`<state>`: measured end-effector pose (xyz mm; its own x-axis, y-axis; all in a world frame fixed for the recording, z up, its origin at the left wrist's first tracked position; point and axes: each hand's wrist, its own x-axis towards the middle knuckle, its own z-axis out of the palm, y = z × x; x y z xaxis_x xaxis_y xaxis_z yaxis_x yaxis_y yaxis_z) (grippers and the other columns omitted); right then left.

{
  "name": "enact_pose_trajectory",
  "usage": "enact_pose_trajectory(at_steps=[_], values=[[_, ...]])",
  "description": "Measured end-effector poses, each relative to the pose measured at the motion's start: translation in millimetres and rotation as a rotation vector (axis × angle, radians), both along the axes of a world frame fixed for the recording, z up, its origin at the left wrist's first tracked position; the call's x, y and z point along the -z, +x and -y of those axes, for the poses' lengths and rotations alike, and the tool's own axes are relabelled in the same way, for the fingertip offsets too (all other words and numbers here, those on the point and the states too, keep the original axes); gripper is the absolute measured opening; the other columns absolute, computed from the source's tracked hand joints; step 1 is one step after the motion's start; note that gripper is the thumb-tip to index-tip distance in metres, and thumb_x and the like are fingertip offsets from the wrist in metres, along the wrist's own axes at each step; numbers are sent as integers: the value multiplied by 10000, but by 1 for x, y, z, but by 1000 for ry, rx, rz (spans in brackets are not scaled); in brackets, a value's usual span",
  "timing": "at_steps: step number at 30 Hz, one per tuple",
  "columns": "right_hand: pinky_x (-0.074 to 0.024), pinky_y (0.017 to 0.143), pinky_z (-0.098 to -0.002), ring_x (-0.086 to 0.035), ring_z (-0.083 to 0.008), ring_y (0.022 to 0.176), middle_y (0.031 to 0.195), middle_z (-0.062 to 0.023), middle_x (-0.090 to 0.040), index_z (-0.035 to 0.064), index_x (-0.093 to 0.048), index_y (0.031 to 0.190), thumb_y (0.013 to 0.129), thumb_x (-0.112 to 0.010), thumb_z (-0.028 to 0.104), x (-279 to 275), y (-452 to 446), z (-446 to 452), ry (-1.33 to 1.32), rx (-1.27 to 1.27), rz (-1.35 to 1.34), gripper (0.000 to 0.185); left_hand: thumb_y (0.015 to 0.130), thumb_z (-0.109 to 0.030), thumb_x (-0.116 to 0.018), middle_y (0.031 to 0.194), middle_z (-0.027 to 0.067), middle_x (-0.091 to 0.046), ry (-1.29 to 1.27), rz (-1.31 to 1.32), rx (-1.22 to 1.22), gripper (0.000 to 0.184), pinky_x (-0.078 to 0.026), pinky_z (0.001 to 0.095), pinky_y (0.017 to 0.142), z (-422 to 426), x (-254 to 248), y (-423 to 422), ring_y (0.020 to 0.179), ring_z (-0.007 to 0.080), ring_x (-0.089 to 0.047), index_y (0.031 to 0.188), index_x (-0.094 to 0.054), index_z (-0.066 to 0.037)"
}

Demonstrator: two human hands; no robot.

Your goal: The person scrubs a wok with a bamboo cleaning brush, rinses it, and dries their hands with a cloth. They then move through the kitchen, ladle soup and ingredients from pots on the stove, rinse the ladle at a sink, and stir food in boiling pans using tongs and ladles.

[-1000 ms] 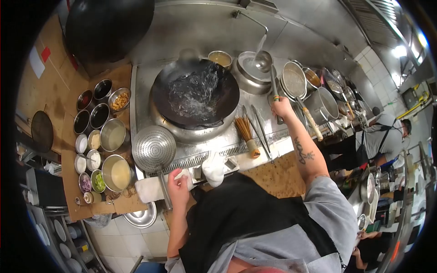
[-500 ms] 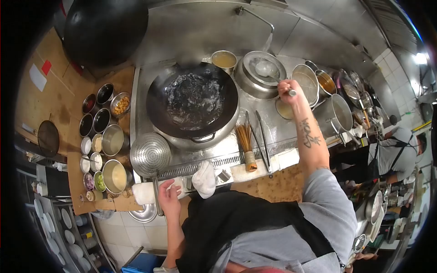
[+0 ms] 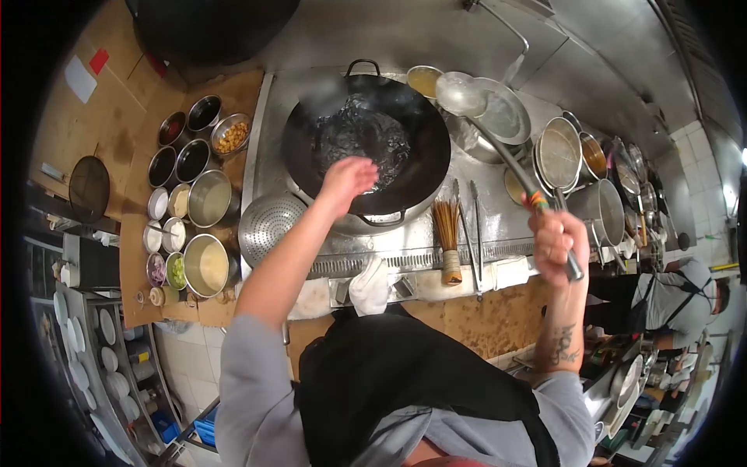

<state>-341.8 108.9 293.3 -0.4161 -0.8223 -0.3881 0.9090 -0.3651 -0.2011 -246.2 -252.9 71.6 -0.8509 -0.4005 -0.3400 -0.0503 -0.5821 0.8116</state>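
Note:
My right hand (image 3: 559, 241) is closed round the long handle of a ladle (image 3: 461, 95), whose bowl is over the edge of a round metal pot (image 3: 510, 117) behind the stove top. Over the near part of a black wok (image 3: 426, 128) is my left hand (image 3: 348, 185), its fingers apart and holding nothing. Bubbling liquid (image 3: 366, 140) lies in the wok. My left forearm passes across a perforated strainer (image 3: 267, 226) and partly hides it.
Metal bowls of ingredients (image 3: 208, 198) stand at the left. A bamboo brush (image 3: 450, 237) and tongs (image 3: 476, 241) lie right of the wok, near a white cloth (image 3: 369, 288). Strainers and pots (image 3: 559, 152) crowd the right. Another person (image 3: 677, 300) is at far right.
My left hand has moved from beside the strainer handle up over the wok. My right hand has drawn back toward me, and the ladle has lifted from the round pot toward the left.

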Motion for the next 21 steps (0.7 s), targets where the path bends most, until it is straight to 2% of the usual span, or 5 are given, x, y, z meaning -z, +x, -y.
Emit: enact_pose_trajectory(at_steps=[3, 6, 11, 17, 21], values=[[-382, 348, -248, -434, -63, 457, 732, -24, -458, -37, -357, 1390, 965, -386, 73, 21, 35, 4, -108, -21, 55, 439, 967, -153, -519, 1228, 221, -612, 48, 117, -23, 349, -500, 423, 991, 24, 10, -71, 1134, 327, -615, 1244, -542, 58], [-349, 330, -243, -391, -62, 412, 693, -12, -443, 30, -331, 1448, 952, -420, 35, 61, 56, 19, -116, -79, 10, 503, 951, -116, -493, 1244, 271, -569, 116, 113, -40, 332, -491, 448, 1010, 52, 19, -124, 1174, 372, -569, 1198, -511, 106], [-326, 312, -236, -326, -50, 353, 564, 30, -367, 85, -359, 1430, 971, -461, 31, 127, 64, 68, -83, -217, -336, 473, 956, -73, -488, 1003, 197, -675, 89, -57, -98, 218, -607, 404, 801, 94, -39, -155, 897, 310, -686, 1068, -579, 90], [-338, 338, -282, -349, -101, 338, 519, 27, -329, 121, -427, 1111, 940, -557, 16, 170, 25, 165, -1, -334, -708, 239, 1031, -117, -405, 1025, 220, -674, -116, -395, 16, 259, -596, 402, 797, 129, -153, -161, 893, 294, -690, 1086, -559, 85], [-429, 406, -305, -418, -122, 371, 506, 5, -419, 88, -472, 839, 919, -667, 97, 177, -21, 246, 107, -354, -1008, 211, 1073, -253, -362, 1119, 209, -641, -244, -472, -77, 378, -574, 391, 859, 102, -225, -153, 964, 270, -661, 1209, -508, 68]])
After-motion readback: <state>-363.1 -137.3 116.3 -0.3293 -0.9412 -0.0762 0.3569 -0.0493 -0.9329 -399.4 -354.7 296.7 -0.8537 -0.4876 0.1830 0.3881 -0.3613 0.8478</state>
